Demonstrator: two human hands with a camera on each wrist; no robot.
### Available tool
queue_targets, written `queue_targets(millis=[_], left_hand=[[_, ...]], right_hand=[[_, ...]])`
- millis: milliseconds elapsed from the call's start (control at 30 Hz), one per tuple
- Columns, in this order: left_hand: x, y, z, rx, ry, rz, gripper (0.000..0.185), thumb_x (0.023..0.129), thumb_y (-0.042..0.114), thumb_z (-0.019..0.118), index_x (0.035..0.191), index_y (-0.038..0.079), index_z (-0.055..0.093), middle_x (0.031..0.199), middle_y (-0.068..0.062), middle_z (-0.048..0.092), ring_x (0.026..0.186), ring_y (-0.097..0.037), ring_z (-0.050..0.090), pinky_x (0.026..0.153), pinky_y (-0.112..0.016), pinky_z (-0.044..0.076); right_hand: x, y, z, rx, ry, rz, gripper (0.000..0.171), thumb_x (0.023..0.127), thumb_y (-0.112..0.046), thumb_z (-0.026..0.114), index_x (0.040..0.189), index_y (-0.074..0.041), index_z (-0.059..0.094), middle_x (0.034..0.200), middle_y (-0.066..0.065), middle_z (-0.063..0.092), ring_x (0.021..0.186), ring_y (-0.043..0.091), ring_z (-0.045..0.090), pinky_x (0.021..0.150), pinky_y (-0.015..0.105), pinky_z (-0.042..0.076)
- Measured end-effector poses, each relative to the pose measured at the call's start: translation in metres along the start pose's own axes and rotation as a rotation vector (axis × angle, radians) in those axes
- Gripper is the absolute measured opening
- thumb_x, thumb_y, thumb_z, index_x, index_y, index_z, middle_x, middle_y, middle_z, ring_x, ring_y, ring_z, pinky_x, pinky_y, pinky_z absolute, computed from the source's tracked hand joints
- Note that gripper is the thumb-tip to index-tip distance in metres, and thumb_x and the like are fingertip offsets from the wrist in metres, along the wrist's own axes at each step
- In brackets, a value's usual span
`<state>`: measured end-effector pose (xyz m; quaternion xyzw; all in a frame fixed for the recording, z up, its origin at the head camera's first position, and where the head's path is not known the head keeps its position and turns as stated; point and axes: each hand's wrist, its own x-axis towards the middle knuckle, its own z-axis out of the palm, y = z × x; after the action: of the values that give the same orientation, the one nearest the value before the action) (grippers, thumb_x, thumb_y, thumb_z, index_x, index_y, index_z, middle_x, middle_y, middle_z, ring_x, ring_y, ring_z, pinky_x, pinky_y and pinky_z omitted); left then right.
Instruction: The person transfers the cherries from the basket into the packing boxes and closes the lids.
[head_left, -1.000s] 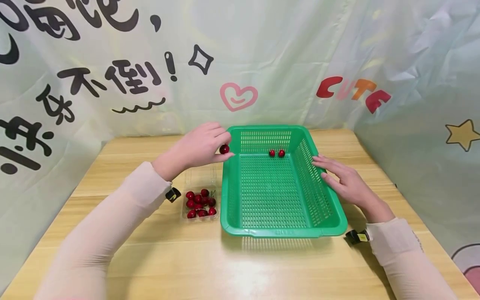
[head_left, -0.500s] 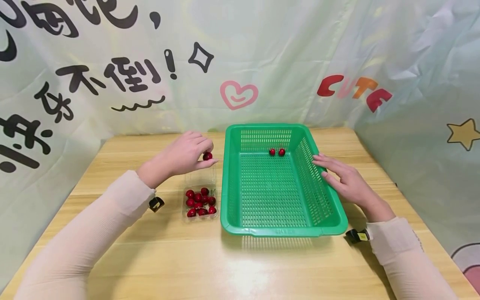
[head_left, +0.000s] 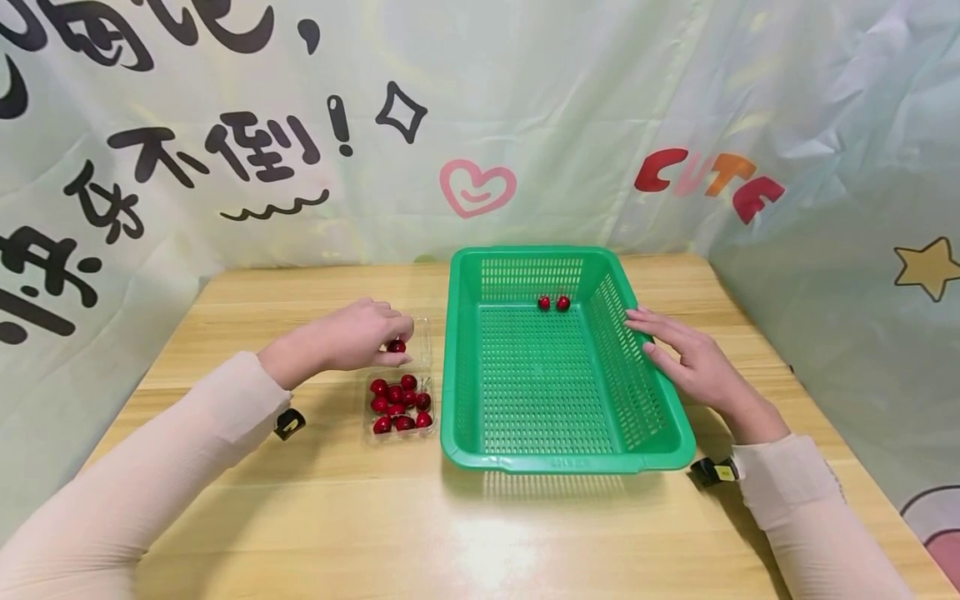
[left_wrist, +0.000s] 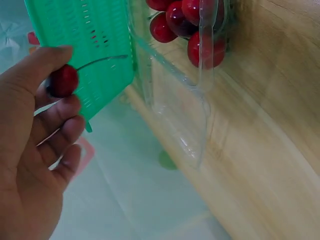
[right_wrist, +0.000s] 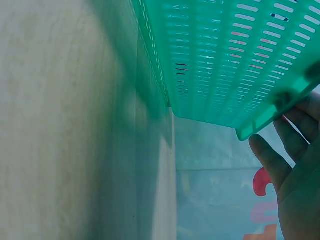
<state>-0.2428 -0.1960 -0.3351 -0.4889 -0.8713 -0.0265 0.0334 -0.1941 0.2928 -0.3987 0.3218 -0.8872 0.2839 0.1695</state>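
Note:
My left hand point(head_left: 341, 337) pinches a dark red cherry point(head_left: 397, 346) between thumb and fingers, above the raised lid of a clear plastic box point(head_left: 370, 432). The left wrist view shows the held cherry point(left_wrist: 63, 81) with its long green stem point(left_wrist: 102, 60) pointing away from the palm. Several more cherries point(head_left: 395, 394) fill the box. To its right stands a green basket point(head_left: 562, 462) with slotted walls, two cherries point(head_left: 553, 303) lying by its far wall. The right hand point(head_left: 693, 367) rests on the basket's right rim, its fingers extended over the edge.
Everything stands on a light wooden table point(head_left: 360, 533). A printed cloth backdrop point(head_left: 562, 125) rises behind the table and along both sides. Each wrist carries a small black device, the left one point(head_left: 289, 423) hanging over the table.
The left hand has moved away from the basket's left rim, leftward and nearer, to the box's lid, still holding the cherry. The right hand and basket stay in place.

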Motion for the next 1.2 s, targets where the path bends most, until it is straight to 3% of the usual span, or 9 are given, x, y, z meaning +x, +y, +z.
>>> queue_targets(millis=[300,500,700,900,1200], left_hand=[[0.009,0.011,0.001,-0.057,-0.239,0.023,0.007,0.09,0.019,0.067,0.09,0.013,0.063,0.081,0.006,0.056,0.074,-0.013,0.052,0.075,-0.036,0.047],[0.014,0.018,0.016,-0.077,-0.317,-0.018,0.017,0.09,0.023,0.068,0.095,0.011,0.058,0.079,0.005,0.055,0.075,-0.015,0.054,0.074,-0.037,0.048],[0.015,0.02,0.03,-0.067,-0.298,-0.029,0.02,0.09,0.024,0.068,0.092,0.012,0.053,0.075,0.006,0.05,0.068,-0.013,0.049,0.067,-0.032,0.046],[0.012,0.019,0.042,-0.053,-0.208,0.028,0.022,0.092,0.025,0.067,0.095,0.008,0.054,0.082,0.001,0.054,0.074,-0.016,0.052,0.072,-0.036,0.049],[0.009,0.016,0.039,0.015,-0.085,0.077,0.018,0.095,0.025,0.062,0.097,0.008,0.057,0.088,-0.002,0.058,0.08,-0.018,0.056,0.077,-0.036,0.05]], right_hand=[[0.0,0.001,0.0,-0.002,0.003,-0.005,0.043,0.093,-0.002,0.06,0.136,-0.008,0.058,0.144,0.011,0.05,0.14,0.022,0.036,0.108,0.015,0.021],[0.0,0.0,0.001,-0.003,-0.003,-0.005,0.043,0.093,-0.002,0.061,0.136,-0.007,0.057,0.144,0.011,0.05,0.14,0.02,0.035,0.108,0.015,0.021],[0.0,0.0,0.001,-0.004,-0.002,0.0,0.044,0.093,-0.002,0.061,0.136,-0.008,0.057,0.144,0.01,0.049,0.14,0.021,0.035,0.108,0.016,0.021],[0.0,-0.001,0.001,0.0,-0.001,0.001,0.043,0.093,-0.002,0.061,0.136,-0.008,0.057,0.144,0.01,0.049,0.14,0.021,0.035,0.108,0.015,0.021],[0.0,0.001,0.0,-0.004,0.002,-0.002,0.043,0.094,-0.002,0.06,0.136,-0.008,0.057,0.145,0.011,0.049,0.14,0.021,0.036,0.108,0.015,0.021]])
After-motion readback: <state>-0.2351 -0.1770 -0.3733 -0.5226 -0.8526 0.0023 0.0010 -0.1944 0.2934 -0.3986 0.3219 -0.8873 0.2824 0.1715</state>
